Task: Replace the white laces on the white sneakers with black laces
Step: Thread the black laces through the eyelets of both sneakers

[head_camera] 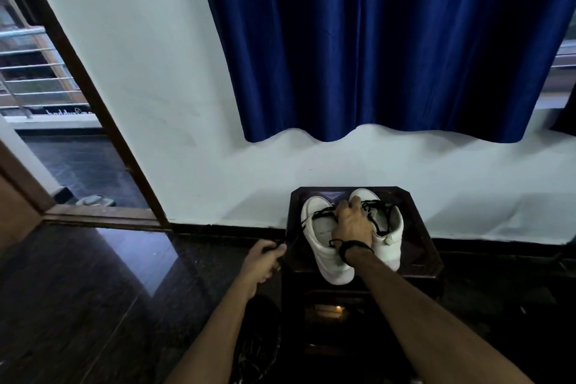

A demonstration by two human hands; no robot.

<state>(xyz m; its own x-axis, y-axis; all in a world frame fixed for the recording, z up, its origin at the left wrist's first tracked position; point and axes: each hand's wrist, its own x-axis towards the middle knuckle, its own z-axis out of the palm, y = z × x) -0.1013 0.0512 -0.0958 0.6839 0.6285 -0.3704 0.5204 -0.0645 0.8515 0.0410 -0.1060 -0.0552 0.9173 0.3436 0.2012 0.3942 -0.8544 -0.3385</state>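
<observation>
On stool (417,246): sneakers (330,246) | left hand (261,262) pinches black lace (296,238) | right hand (352,224) grips laces

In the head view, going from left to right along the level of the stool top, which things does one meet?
left hand pinching the black lace → left sneaker → right hand → right sneaker → right edge of the dark stool

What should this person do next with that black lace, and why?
Probably keep drawing the black lace out to the side with the left hand until it sits snug. It runs taut from the left sneaker, which the right hand steadies on the dark stand.
</observation>
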